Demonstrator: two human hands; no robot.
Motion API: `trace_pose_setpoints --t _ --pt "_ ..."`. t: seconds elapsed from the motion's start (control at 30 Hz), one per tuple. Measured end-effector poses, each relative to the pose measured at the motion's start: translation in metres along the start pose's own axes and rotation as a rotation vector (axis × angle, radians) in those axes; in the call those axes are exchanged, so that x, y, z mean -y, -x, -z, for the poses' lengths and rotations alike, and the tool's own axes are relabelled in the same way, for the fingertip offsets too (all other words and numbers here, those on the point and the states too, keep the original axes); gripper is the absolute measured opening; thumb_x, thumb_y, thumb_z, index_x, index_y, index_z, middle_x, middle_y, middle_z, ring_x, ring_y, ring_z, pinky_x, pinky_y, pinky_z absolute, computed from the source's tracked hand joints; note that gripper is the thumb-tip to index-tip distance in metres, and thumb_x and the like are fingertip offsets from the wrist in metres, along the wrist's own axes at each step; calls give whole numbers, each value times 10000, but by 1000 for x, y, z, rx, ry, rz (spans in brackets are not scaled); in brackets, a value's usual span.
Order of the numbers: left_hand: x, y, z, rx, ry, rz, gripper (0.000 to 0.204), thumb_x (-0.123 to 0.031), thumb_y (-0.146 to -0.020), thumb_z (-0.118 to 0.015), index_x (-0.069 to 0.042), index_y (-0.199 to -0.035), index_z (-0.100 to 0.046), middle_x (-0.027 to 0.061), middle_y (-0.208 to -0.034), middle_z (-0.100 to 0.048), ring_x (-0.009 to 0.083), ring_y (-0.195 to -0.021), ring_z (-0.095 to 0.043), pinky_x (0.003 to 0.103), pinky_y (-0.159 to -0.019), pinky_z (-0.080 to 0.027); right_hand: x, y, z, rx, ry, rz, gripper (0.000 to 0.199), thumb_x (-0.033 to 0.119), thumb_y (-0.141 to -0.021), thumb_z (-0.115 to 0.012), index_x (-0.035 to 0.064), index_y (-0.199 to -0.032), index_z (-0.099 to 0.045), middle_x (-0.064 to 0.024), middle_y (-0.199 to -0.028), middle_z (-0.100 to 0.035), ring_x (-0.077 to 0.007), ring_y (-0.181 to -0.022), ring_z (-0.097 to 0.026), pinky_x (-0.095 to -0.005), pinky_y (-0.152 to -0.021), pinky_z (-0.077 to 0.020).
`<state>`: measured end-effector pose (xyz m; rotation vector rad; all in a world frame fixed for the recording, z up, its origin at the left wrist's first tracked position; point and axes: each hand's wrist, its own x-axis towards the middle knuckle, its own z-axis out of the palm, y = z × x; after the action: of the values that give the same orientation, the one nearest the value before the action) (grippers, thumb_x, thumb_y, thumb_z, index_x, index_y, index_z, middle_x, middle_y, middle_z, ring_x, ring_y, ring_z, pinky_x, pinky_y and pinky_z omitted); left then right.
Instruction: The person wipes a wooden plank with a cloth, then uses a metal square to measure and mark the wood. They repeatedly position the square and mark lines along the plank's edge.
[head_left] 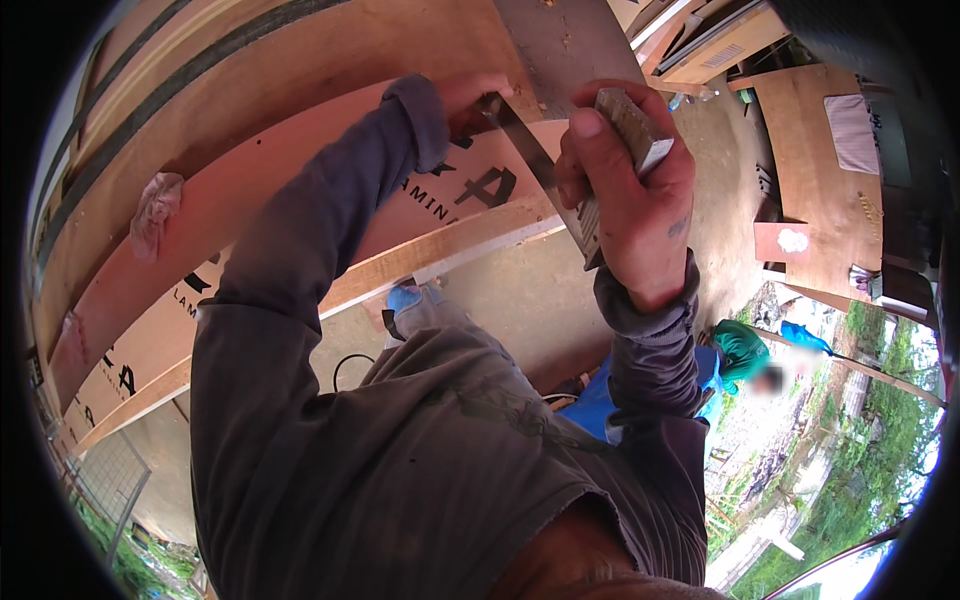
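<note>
My right hand (635,195) is closed around a grey rectangular block (630,125), its thumb and fingers wrapped about the sides. Just left of that hand a long, flat, dark metal strip (540,170) slants down toward me. The strip's lower end lies close against my right hand. At its far end is my left hand (470,95), partly hidden by the rolled sleeve, with its fingers curled at the strip. Beneath my left forearm lies a pinkish laminated board (390,220) with dark printing and a pale wooden edge.
A crumpled pale cloth (157,215) lies on the boards at left. Wooden panels (820,180) stand at right. A person in a green top (740,350) is lower right, beside greenery. Below the board's edge is the bare floor (490,270) and a blue item (595,400).
</note>
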<state>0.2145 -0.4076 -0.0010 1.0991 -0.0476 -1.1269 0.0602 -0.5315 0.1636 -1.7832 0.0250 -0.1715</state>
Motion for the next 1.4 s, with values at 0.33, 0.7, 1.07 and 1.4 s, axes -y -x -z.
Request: trace_pose_setpoints --t 0.33,0.7,1.07,1.4 --pt "10 -18 10 -67 -32 -3 300 -336 -892 -675 -82 -1050 -664 9 -980 -615 124 -898 -598 281 -856 -496 -4 -3 4 -10 1 -48 115 103 -1018 -580 20 -1096 -586 -22 -649 -519 -89 -535 -467 -257 -509 -377" --pt "11 -20 8 -7 -47 -4 311 -378 -913 -679 -83 -1008 -649 37 -936 -646 153 -878 -652 299 -826 -534 -26 18 -1 -69 44 30 97 94 -991 -595 12 -1039 -613 -8 -698 -601 -55 -600 -530 -230 -538 -414" --pt "-8 10 -18 -31 28 50 520 -588 -829 -775 -136 -913 -531 30 -781 -586 165 -762 -583 326 -759 -518 -49 47 14 -144 -99 58 97 58 -1015 -536 -8 -1075 -574 -28 -690 -582 -82 -605 -520 -241 -576 -430" --pt "-3 -3 3 133 -185 132 412 -238 -869 -751 -19 -1192 -618 64 -1017 -705 137 -920 -667 290 -822 -548 -64 87 56 -647 314 217 254 76 -947 -653 9 -1186 -599 -25 -750 -610 -92 -670 -553 -244 -625 -454"
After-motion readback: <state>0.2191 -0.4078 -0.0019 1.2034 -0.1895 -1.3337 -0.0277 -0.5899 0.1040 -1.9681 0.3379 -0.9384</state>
